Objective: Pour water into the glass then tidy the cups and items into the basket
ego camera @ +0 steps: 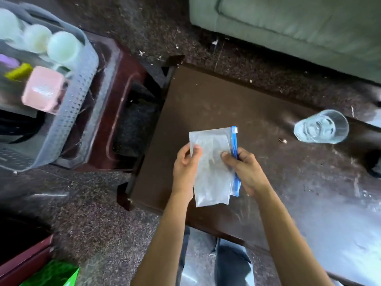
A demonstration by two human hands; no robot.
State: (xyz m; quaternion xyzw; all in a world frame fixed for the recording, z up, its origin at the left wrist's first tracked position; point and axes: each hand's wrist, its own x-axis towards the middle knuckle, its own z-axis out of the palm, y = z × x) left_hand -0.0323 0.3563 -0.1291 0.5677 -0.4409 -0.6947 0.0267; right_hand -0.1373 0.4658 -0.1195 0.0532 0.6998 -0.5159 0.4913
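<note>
Basket (68,120) of pale grey perforated plastic stands at my far left on a dark red stool (115,96), well apart from my hands. Inside it I see a pink square container (44,89) near the right wall, two pale green cups (64,47) and a cream one (37,38) turned on their sides, and something yellow-green (18,72) and something purple (8,60) (both too blurred for me to name them). Between my hands I hold a clear zip bag (212,168) with a blue seal strip (235,145) along its right edge, above the dark brown table (206,100); I cannot tell if it touches the top. My left hand (185,168) pinches the left edge of the bag, the thumb on the front and the fingers behind it. My right hand (247,172) closes on the right side, the thumb pressing on the plastic just beside the blue strip and the fingers wrapped behind. What is in the bag I cannot make out. The drinking glass (321,126) with water in it stands upright on the table, far to my right and well apart from the bag. A grey-green sofa (288,23) is beyond the table, and a green box (55,275) shows at the lower left corner.
</note>
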